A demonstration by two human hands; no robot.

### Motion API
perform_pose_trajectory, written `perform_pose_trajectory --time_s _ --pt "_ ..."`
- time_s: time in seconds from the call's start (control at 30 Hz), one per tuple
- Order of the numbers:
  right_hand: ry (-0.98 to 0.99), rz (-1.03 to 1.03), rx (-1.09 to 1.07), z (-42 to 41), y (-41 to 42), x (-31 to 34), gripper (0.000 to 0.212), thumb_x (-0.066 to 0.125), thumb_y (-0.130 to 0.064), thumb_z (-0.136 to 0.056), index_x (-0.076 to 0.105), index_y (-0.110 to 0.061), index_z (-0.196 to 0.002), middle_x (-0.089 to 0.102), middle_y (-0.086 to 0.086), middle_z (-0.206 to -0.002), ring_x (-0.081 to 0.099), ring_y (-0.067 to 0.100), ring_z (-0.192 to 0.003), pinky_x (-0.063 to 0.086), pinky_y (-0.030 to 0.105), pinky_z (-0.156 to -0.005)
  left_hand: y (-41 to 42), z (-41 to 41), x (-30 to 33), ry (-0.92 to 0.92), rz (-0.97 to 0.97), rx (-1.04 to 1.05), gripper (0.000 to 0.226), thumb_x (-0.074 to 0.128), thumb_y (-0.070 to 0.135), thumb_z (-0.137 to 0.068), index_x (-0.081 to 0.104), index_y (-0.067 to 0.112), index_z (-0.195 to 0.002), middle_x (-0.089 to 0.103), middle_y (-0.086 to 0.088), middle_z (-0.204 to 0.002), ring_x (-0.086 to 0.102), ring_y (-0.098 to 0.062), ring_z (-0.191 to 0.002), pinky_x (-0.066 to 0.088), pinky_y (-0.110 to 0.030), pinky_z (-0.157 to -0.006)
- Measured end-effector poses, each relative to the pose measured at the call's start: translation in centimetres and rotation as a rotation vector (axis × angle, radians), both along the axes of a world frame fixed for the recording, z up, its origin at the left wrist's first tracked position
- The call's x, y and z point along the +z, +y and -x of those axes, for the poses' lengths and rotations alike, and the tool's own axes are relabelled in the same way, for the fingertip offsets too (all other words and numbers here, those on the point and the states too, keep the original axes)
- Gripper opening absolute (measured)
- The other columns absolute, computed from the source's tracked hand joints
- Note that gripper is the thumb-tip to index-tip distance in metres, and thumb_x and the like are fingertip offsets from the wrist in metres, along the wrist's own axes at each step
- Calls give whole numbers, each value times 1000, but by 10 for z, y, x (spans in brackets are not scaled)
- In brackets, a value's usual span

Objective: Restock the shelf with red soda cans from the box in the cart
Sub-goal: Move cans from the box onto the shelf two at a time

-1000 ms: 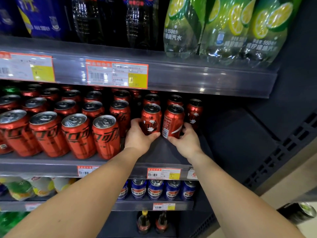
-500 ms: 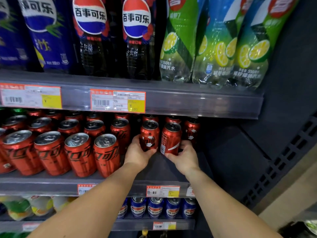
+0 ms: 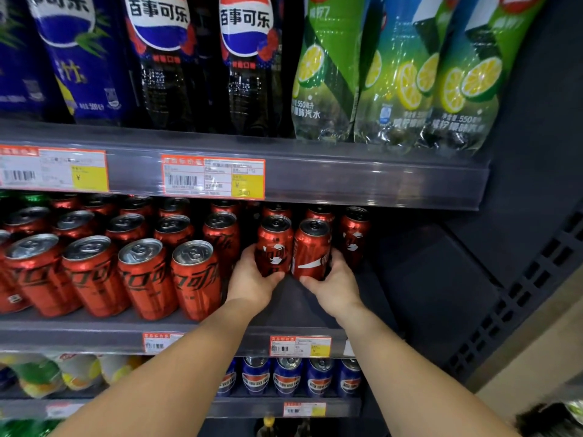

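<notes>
your left hand wraps the base of a red soda can on the middle shelf, thumb in front, fingers hidden behind it. this can stands upright, just right of the filled rows of cans and touching its neighbour. your right hand grips a second can the same way, low on the body. both cans sit in the open lane, in front of the cans already at the back. the box and cart are out of view.

to do this step well, as judged from the layout:
- slide both cans straight back together, bases flat on the shelf, until they meet the rear cans.
- keep them upright; pushing low, as you hold them, resists tipping.
- turn the labels forward to match the left rows.
- keep your left wrist clear of the nearest front can.
- release only once both cans stand steady.
</notes>
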State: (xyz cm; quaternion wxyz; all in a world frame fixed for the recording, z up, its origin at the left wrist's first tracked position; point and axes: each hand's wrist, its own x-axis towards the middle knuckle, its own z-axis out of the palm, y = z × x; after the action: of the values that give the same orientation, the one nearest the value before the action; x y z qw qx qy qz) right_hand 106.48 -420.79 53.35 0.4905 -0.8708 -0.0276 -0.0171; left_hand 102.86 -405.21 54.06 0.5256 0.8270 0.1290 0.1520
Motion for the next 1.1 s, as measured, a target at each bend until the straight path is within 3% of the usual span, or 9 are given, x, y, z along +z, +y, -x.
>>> perform_pose_trajectory --time_s 0.17,0.27,0.4,0.5,0.7,0.9,1.03,1.1 --pt "-30 149 -132 3 7 5 86 89 -50 -49 50 -17 -118 57 5 -118 54 25 -113 48 42 -96 0 0 2 5 -4 -14 66 76 13 -78 43 17 -135 62 -3 -124 57 -19 -116 40 -25 -92" --pt "10 71 -89 3 9 7 95 89 -50 -43 43 -22 -122 59 2 -119 55 23 -113 48 44 -97 0 1 2 -9 -7 -22 65 75 13 -79 43 17 -136 61 -3 -125 57 -19 -117 39 -23 -92" --pt "86 -74 40 3 -4 7 67 87 -23 -62 49 -31 -116 64 -7 -107 62 16 -105 49 32 -87 0 0 -1 -12 -1 -22 64 74 13 -80 43 17 -136 61 -3 -126 56 -19 -118 39 -23 -93" --pt "32 -79 2 3 -5 9 60 87 -23 -65 51 -29 -112 63 -9 -105 62 16 -102 51 36 -89 0 -1 -1 -10 -8 -14 65 74 14 -80 42 18 -137 61 -3 -127 56 -19 -119 38 -23 -94" --pt "5 -24 -63 1 3 7 63 85 -32 -68 49 -25 -120 66 -3 -113 63 21 -104 52 40 -90 1 -3 -2 9 -22 -12 67 75 17 -80 41 20 -137 60 -2 -128 55 -19 -119 41 -28 -97" --pt "69 -65 -1 19 -9 26 80 84 -22 -71 41 -22 -139 58 0 -129 54 21 -120 43 32 -95 -4 7 11 48 -9 -12 72 83 18 -70 45 20 -131 60 -2 -124 56 -19 -118 42 -29 -98" --pt "73 79 1 51 -22 55 93 84 -34 -69 31 -25 -146 44 1 -146 41 22 -134 38 40 -109 -12 38 41 84 -59 1 85 82 23 -72 36 11 -142 47 1 -135 45 -13 -125 32 -22 -104" --pt "89 150 31 69 -26 70 92 81 -40 -71 30 -27 -147 42 0 -148 38 22 -136 37 43 -110 -16 57 61 98 -117 3 85 80 30 -73 36 11 -143 47 -8 -139 44 -19 -129 32 -25 -107"
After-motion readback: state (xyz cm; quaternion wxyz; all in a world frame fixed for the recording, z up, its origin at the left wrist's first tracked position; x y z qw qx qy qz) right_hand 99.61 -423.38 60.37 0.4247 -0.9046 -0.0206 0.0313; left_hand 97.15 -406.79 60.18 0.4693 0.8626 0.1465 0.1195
